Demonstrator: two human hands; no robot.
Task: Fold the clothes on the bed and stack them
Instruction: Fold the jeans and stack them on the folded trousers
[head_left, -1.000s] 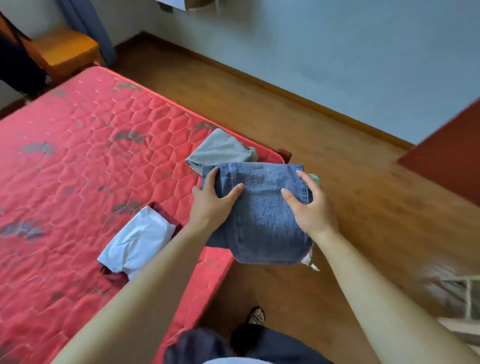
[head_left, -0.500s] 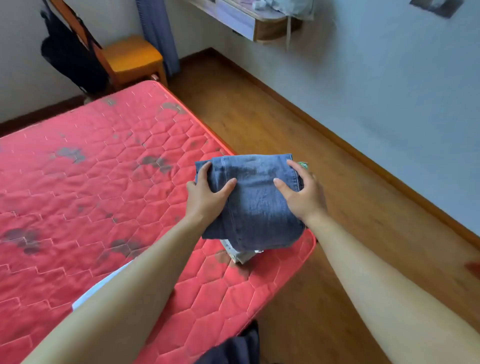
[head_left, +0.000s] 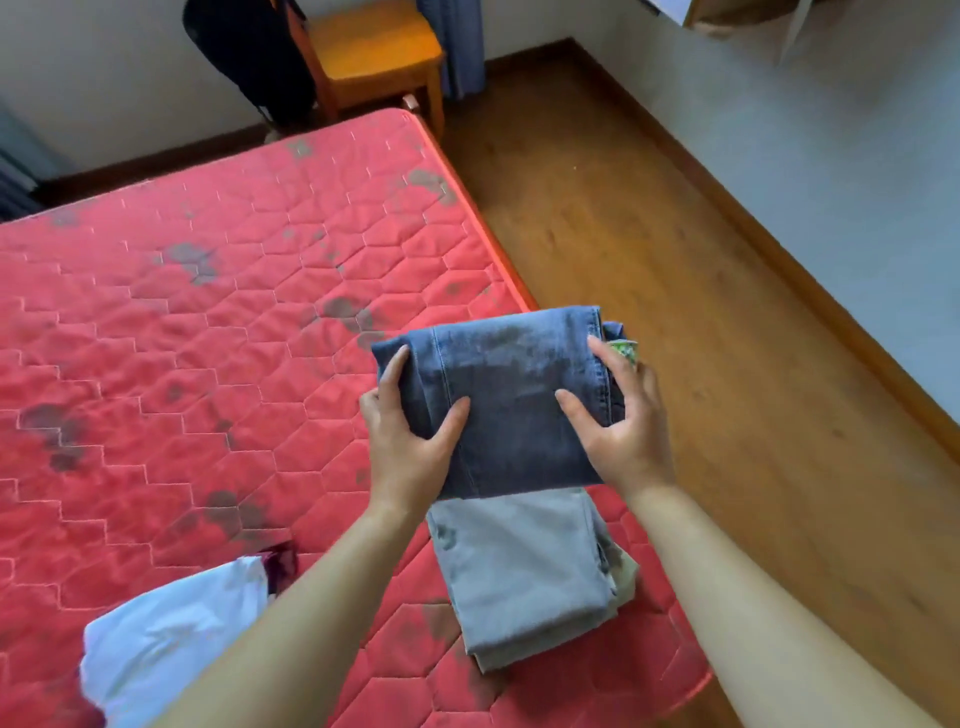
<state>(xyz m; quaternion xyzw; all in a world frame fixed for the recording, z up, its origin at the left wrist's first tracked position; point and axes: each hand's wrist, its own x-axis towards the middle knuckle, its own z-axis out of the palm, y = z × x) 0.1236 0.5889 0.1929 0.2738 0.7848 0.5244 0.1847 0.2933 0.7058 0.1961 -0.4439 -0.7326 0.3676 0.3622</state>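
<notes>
Folded blue jeans (head_left: 511, 395) are held between both hands above the right edge of the red quilted mattress (head_left: 208, 338). My left hand (head_left: 410, 441) grips their left side and my right hand (head_left: 621, 428) grips their right side, thumbs on top. Just below and nearer to me, a folded grey garment (head_left: 524, 566) lies on the mattress on top of a pale beige piece (head_left: 626, 574). The jeans overlap the grey garment's far end. A crumpled white garment (head_left: 166, 649) lies at the lower left with a dark red bit (head_left: 283, 558) beside it.
A wooden chair (head_left: 374, 52) with a dark garment (head_left: 249, 52) hung on it stands beyond the mattress's far corner. Wood floor (head_left: 675, 260) runs along the right of the bed up to a grey wall. A shelf (head_left: 737, 15) juts from the wall at the top right.
The view has shifted and the grey folded garment now shows below the jeans. Both hands keep the same grip on the jeans, now held over the stack's far end.
</notes>
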